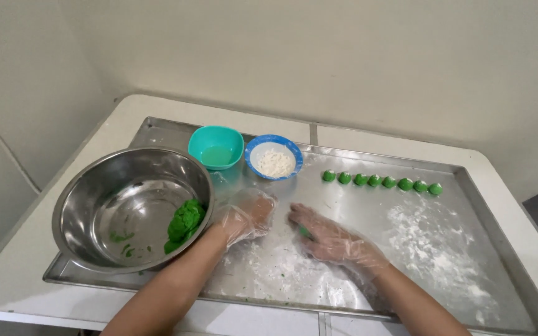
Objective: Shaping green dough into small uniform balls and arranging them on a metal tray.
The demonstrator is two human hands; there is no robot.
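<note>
Both my hands wear clear plastic gloves over a floured metal tray (344, 280). My right hand (330, 236) lies flat, palm down, pressing a small piece of green dough (304, 231) onto the tray. My left hand (249, 214) hovers loosely curled just left of it, next to the rim of a steel bowl (94, 193); I cannot see anything in it. A lump of green dough (185, 224) sits inside the bowl at its right side. Several small green dough balls (381, 181) stand in a row at the back of the tray.
A teal bowl (216, 147) with pale liquid and a blue-rimmed bowl (274, 157) of white flour stand at the tray's back. White flour (431, 242) is scattered on the tray's right part. The tray rests on a white table (505, 193) in a wall corner.
</note>
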